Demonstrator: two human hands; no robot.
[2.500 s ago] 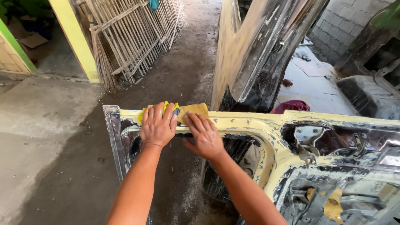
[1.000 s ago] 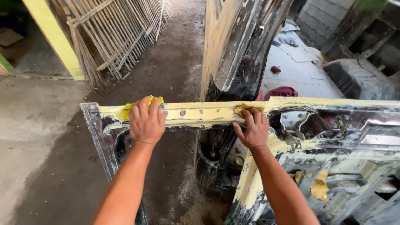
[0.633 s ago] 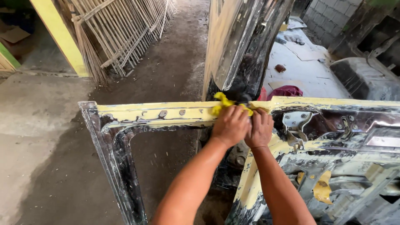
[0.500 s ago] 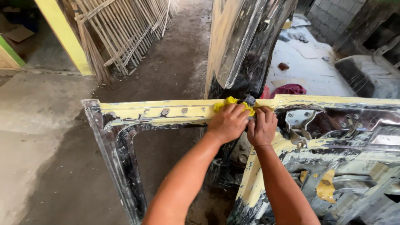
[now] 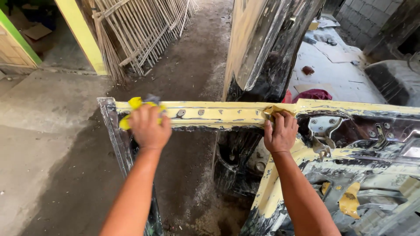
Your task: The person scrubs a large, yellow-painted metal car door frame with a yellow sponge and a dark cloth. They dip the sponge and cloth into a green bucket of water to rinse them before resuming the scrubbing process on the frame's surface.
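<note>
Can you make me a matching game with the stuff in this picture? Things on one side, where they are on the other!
Things:
1. yellow cloth
2. red rag
3. bamboo sticks
4. right hand

Places:
A. leaning by the yellow post, top left
B. under the left hand, at the frame's left corner
C. on the floor behind the metal frame
D. pressing a folded scrap mid-frame

Pairs: 1-B, 2-C, 3-A, 4-D

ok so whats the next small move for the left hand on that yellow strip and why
Probably draw the yellow sponge under the left hand rightward along the door frame's yellow top rail: it sits at the rail's left end, while the right hand presses a brown sheet farther along.
</note>
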